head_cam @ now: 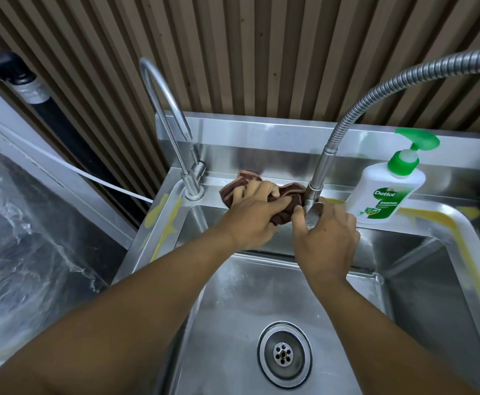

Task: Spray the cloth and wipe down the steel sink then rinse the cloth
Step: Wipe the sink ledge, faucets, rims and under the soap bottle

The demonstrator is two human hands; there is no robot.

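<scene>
Wiping underway, I judge — left fingers [261, 191] clutch the cloth [234, 192] on the sink [404, 266], right fingers [298, 220] grasp the tap lever [315, 213] (rinse pending).

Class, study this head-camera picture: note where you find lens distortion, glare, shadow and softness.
Head view: the wide lens fans the brown slatted wall outward and swells the forearms; pale glare streaks the steel sink; soft shadow lies beneath the left hand gripping the crumpled brown cloth and the right hand pinching the steel tap lever; the clear plastic sheet at left looks smeared.
</scene>
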